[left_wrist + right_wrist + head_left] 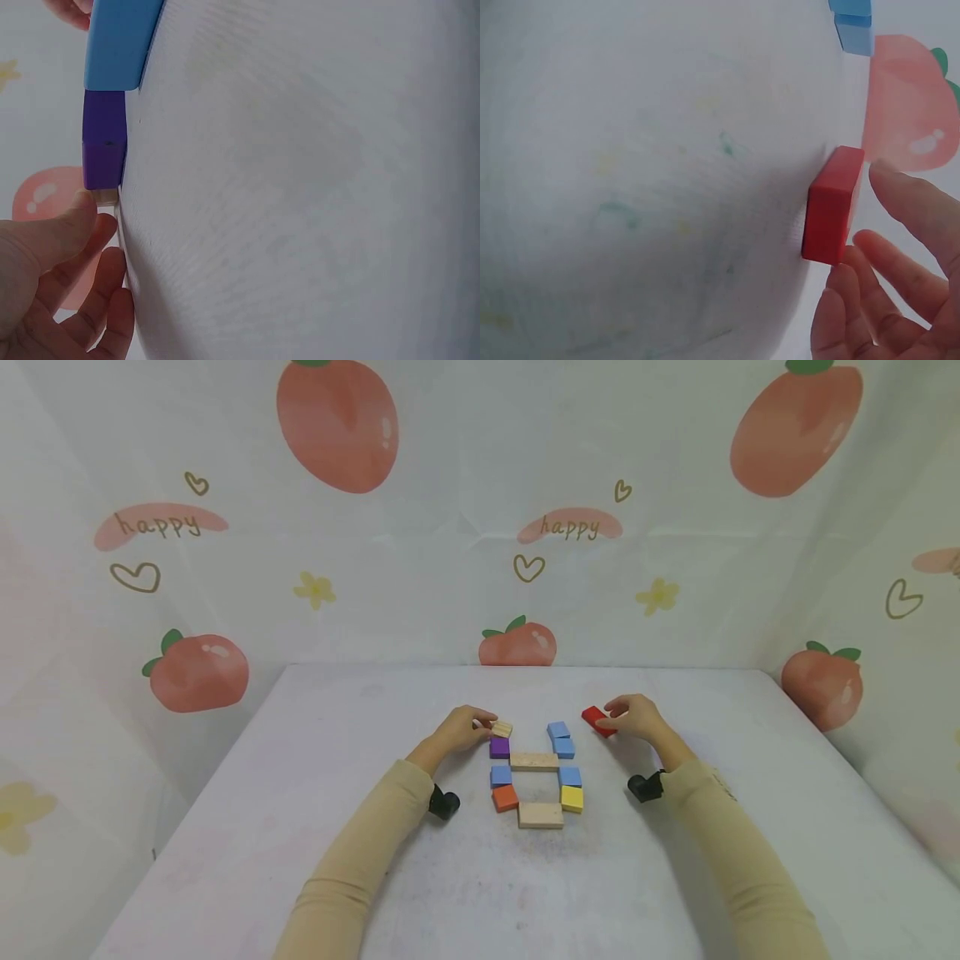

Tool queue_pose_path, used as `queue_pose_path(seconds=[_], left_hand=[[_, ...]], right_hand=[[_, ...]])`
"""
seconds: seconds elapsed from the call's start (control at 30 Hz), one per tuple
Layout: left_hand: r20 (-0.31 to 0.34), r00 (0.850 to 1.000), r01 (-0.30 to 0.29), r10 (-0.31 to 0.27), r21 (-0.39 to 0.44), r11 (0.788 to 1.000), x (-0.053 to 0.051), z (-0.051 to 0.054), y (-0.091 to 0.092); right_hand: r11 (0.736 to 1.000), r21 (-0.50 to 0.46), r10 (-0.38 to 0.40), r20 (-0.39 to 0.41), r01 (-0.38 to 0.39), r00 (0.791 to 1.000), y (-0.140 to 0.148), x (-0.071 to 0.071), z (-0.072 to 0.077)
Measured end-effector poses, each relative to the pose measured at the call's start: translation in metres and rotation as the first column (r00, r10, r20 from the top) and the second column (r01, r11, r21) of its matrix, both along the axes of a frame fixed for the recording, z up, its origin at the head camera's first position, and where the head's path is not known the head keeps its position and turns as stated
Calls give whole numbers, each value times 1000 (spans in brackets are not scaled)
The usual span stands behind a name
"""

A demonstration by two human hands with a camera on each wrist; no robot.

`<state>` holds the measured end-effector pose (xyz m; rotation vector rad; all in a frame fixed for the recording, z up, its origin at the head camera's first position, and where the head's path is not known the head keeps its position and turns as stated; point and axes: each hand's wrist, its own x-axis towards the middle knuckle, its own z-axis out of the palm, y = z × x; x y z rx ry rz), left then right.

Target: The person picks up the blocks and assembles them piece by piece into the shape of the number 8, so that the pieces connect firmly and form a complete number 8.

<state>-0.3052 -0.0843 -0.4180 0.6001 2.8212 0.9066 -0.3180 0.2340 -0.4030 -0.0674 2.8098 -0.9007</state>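
Observation:
In the head view my left hand [463, 728] is at the far end of the left row of blocks. Its thumb and index finger pinch a small natural-wood block [502, 728], which sits just behind a purple block [499, 748]. The left wrist view shows mostly the near side of the purple block [103, 142], with only an edge of the wooden block [106, 197] visible. My right hand [636, 717] is over one end of a red block [594, 718], right of the arrangement. In the right wrist view its fingers [900, 274] are spread beside the red block [832, 202], the thumb slightly apart.
Two light blue blocks [560, 740] form the far right row. Nearer lie a long wooden block [534, 762], blue blocks [570, 777], an orange block [505, 797], a yellow block [572, 799] and another wooden block [540, 815]. A printed curtain [420, 568] hangs behind the white table [300, 827].

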Motion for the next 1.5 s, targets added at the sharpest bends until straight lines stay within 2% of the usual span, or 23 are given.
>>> queue_pose_path(seconds=[0.07,0.13,0.2,0.23,0.3,0.43,0.5,0.73,0.83,0.87,0.9,0.93,1.0,1.03,1.07,1.1,1.17,1.2,1.23,1.3,1.33,1.4,1.5], left_hand=[[-46,998,39,-38,29,999,-26,-31,-6],[-46,997,62,-61,21,998,-39,-45,-10],[-8,999,49,-49,34,998,-46,-50,-9],[17,999,38,-39,44,998,-48,-49,-8],[72,997,-11,10,12,1000,-25,-21,-2],[44,998,-34,34,-2,999,-2,1,4],[21,999,-32,33,-9,999,2,3,4],[34,999,-20,20,9,1000,3,4,2],[52,999,-15,14,17,1000,-2,1,2],[36,999,-3,3,16,1000,-3,0,1],[6,1000,20,-21,30,999,-15,-16,-2],[15,1000,27,-28,32,999,-28,-30,-4],[-30,998,53,-53,31,998,-64,-75,-10],[-48,997,61,-60,24,998,-90,-106,-12],[-80,994,76,-74,27,997,-109,-131,-15],[-83,994,80,-77,32,996,-139,-167,-20],[-86,993,90,-86,43,995,-161,-194,-24],[-90,992,94,-89,51,994,-165,-199,-25],[-82,993,93,-89,48,995,-164,-198,-24],[-84,992,95,-91,44,995,-149,-181,-23],[-80,993,89,-86,37,995,-120,-147,-20],[-55,996,69,-68,19,997,-96,-117,-16],[-22,998,68,-67,43,997,-67,-78,-13]], right_hand=[[1000,-6,-6,23,6,1000,1,-1,-1],[1000,-11,-17,45,18,999,1,-2,-3],[1000,-12,-26,57,26,998,0,-3,-4],[1000,-12,-29,61,29,998,0,-3,-4],[999,-12,-37,64,38,997,0,-4,-6],[999,-21,-43,61,44,997,-1,-4,-6],[999,-28,-45,59,47,997,-1,-3,-6],[998,-40,-45,49,47,998,-4,-2,-5],[999,-30,-34,39,35,999,-4,-2,-4],[999,-27,-30,38,31,999,-5,-2,-4],[999,-21,-23,34,24,999,-5,-2,-3],[1000,-20,-22,33,22,999,-6,-3,-1],[1000,-19,-6,18,6,1000,-8,-2,3],[1000,-20,-1,11,1,1000,-10,-2,5],[1000,-21,11,0,-11,1000,-12,-2,7],[1000,-22,20,-9,-20,1000,-14,-1,10],[999,-21,44,-27,-44,999,-18,-2,14],[998,-18,59,-32,-60,998,-21,-3,16],[997,-16,68,-34,-69,997,-23,-4,17],[996,-17,92,-41,-92,995,-28,-6,19],[994,-18,109,-49,-110,993,-30,-7,20],[990,-28,139,-61,-141,988,-35,-9,22],[982,-46,177,-83,-181,981,-42,-12,24]])
